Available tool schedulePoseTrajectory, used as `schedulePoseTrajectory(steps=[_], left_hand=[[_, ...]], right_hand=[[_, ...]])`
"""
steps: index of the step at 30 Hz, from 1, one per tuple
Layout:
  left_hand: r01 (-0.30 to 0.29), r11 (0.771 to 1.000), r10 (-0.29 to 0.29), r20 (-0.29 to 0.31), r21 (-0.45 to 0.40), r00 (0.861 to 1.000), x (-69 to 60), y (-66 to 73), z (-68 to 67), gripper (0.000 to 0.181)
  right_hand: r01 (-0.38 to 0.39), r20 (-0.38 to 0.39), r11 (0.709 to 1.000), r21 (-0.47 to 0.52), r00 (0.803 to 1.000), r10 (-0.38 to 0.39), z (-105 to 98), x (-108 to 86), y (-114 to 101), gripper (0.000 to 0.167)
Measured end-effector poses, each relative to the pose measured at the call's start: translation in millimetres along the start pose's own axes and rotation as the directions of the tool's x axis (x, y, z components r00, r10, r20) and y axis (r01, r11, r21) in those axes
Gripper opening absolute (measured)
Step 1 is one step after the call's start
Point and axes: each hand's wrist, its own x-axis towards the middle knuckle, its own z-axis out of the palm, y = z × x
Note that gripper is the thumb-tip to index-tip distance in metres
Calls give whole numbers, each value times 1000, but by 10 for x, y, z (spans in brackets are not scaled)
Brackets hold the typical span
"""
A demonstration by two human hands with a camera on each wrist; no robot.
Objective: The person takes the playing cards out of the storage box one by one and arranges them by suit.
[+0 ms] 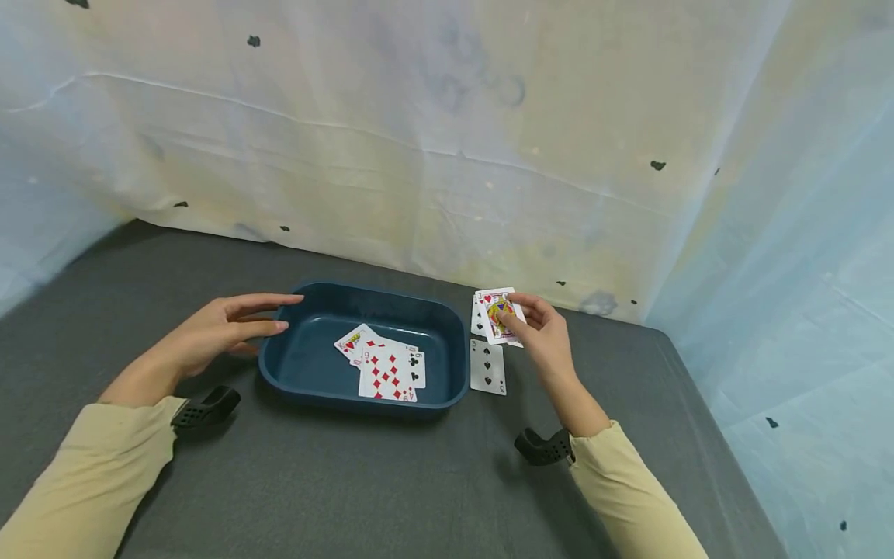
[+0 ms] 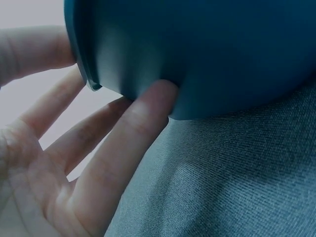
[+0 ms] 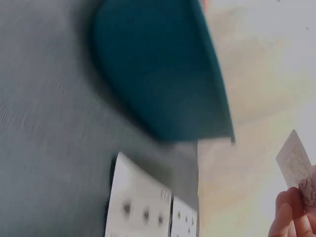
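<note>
One court card (image 1: pixel 493 320) is showing its face in the narrow pinch of the right hand (image 1: pixel 543 335). Below that hand, a partly hidden card (image 1: pixel 476 318) is lying; whether the two are touching cannot be told. A spade card (image 1: pixel 487 368) is lying just on the hand's near side. To its left, a blue tray (image 1: pixel 310 369) is holding several loose cards (image 1: pixel 387 371), while the left hand (image 1: pixel 204 335) is resting extended, parted fingers against the tray's left end. Grey cloth (image 1: pixel 314 481) is spreading beneath both hands. The person is apparently handling a single card at this step; the next move is seemingly calling for a steady pinch, clear of neighbouring cards.
</note>
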Motion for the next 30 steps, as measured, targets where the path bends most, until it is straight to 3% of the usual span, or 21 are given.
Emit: schedulePoseTrajectory(steps=[5, 10, 16, 25, 30], left_hand=[[-10, 1000, 10, -3, 4, 1000, -11, -19, -15, 61], [-6, 1000, 6, -7, 9, 1000, -28, -19, -25, 60], [-2, 1000, 2, -8, 9, 1000, -24, -4, -15, 61], [4, 1000, -4, -1, 12, 1000, 10, 3, 5, 62], [6, 1000, -6, -7, 20, 1000, 19, 0, 15, 62]], right_hand=[[-36, -13, 989, -146, 999, 34, -190, 4, 122, 33], [-78, 36, 958, -274, 995, 92, -308, -57, 292, 35], [-97, 72, 938, -334, 989, 128, -391, -123, 505, 36], [-106, 69, 928, -357, 988, 139, -485, -197, 620, 36], [-47, 97, 877, -478, 990, 106, -517, -205, 695, 38]])
